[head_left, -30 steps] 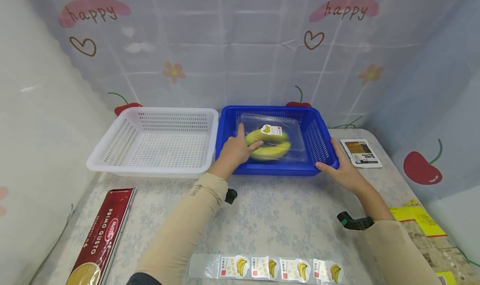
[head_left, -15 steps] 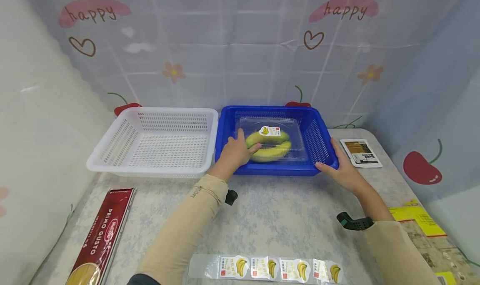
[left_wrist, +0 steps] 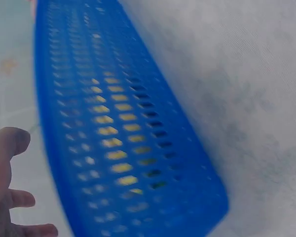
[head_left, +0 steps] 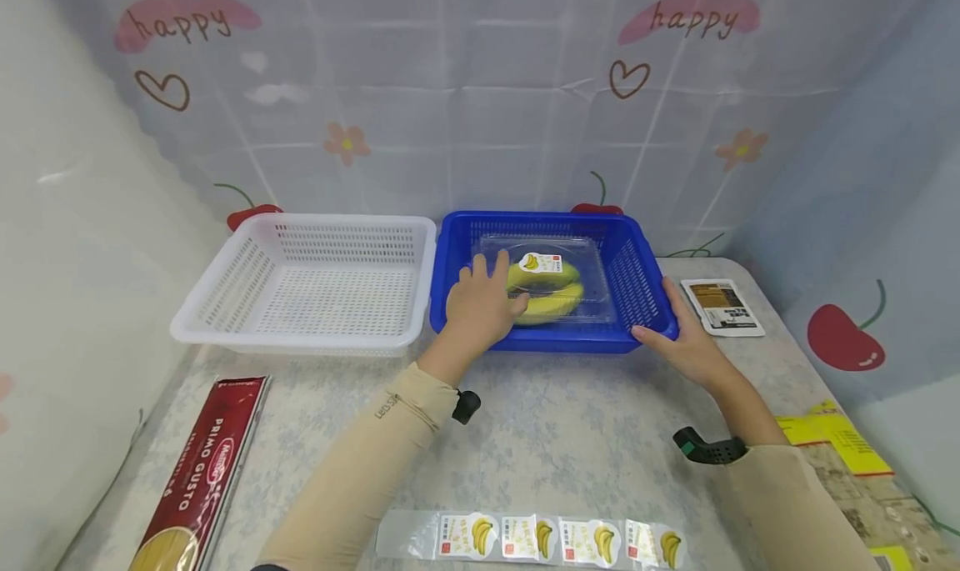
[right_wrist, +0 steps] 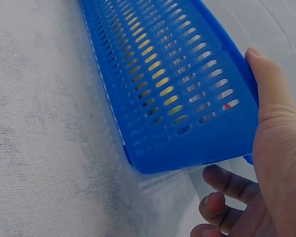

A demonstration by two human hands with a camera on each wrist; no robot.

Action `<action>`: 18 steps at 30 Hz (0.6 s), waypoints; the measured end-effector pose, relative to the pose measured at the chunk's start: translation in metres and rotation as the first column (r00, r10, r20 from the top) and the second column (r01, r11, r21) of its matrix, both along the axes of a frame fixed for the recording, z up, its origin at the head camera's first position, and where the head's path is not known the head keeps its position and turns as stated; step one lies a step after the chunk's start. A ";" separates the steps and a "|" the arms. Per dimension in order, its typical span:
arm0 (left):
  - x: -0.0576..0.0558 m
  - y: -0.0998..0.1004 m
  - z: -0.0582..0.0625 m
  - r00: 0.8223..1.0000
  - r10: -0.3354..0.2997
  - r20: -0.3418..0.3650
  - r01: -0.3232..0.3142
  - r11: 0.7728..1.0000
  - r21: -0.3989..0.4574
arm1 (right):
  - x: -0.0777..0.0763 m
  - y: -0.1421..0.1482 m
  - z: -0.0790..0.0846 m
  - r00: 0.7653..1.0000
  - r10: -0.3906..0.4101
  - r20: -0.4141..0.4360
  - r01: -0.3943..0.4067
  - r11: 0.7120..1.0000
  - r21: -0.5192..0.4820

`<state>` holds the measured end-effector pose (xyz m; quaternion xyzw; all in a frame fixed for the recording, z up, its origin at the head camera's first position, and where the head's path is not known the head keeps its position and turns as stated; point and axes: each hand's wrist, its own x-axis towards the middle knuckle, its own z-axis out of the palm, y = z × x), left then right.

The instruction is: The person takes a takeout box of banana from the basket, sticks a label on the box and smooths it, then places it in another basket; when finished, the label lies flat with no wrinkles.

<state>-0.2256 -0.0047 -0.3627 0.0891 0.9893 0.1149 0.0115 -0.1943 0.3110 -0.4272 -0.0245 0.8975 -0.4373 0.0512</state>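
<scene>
Inside the blue basket (head_left: 540,338) lies a clear plastic clamshell box (head_left: 596,275) with yellow-green bananas (head_left: 551,304) in it. A banana sticker (head_left: 540,262) is on its lid. My left hand (head_left: 482,304) is spread, palm down, over the left end of the box and hides part of it. In the left wrist view its loose fingers show beyond the basket's rim, apart from it. My right hand (head_left: 686,342) holds the basket's front right corner, the thumb on the front rim. In the right wrist view several of its fingers curl beside the corner.
A white basket (head_left: 300,340) stands just left of the blue one. A red spaghetti pack (head_left: 202,471) lies at the front left. Along the front edge is a strip of banana stickers (head_left: 528,538). A small flat white packet (head_left: 722,307) lies right of the blue basket.
My left hand has lifted slightly and moved a little right, its fingers spreading. The clamshell box settled slightly toward me earlier. My right hand stays at the basket's corner.
</scene>
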 end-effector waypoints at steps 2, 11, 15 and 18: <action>0.009 0.002 0.007 0.997 -0.043 -0.059 0.042 0.999 -0.019 | 0.002 0.001 0.000 1.000 -0.005 -0.008 0.005 1.000 0.002; 0.046 -0.011 0.020 0.969 -0.111 -0.220 0.112 0.994 -0.008 | 0.011 -0.001 0.000 0.997 -0.065 -0.049 0.070 0.992 0.103; 0.061 -0.026 0.018 0.961 -0.098 -0.258 0.109 0.994 0.028 | 0.019 -0.007 0.009 0.986 -0.095 -0.137 0.134 0.940 0.314; 0.071 -0.038 0.014 0.957 -0.080 -0.279 0.098 0.994 0.052 | 0.029 -0.016 0.015 0.955 -0.106 -0.276 0.225 0.866 0.447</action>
